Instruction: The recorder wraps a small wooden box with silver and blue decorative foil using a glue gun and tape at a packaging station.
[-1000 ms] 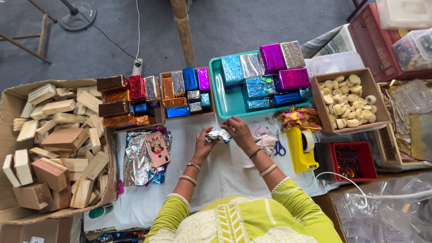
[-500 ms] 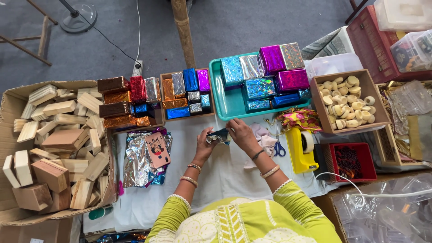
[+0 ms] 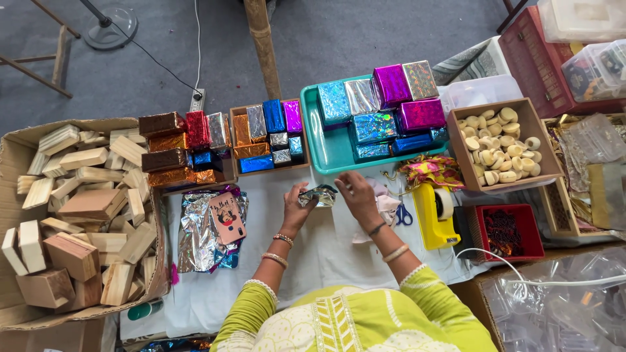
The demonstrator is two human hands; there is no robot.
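Between my two hands is a small block half-wrapped in shiny silver foil (image 3: pixel 321 195), held over the white table cover (image 3: pixel 313 254). My left hand (image 3: pixel 297 207) grips its left end, and my right hand (image 3: pixel 357 194) pinches the foil at its right end. A stack of loose foil sheets (image 3: pixel 203 231) with a small pink card on top lies left of my left hand. A yellow tape dispenser (image 3: pixel 433 215) and blue-handled scissors (image 3: pixel 403 214) lie to the right of my right hand.
A cardboard box of bare wooden blocks (image 3: pixel 78 208) fills the left. Foil-wrapped blocks fill two brown trays (image 3: pixel 229 140) and a teal tray (image 3: pixel 326 153) behind my hands. A box of pale round pieces (image 3: pixel 499 146), a red bin (image 3: pixel 505 231) and clear bags (image 3: pixel 554 300) stand right.
My hands have turned and folded the foil around the small block, staying in the same spot over the white cover. Nothing else on the table has moved.
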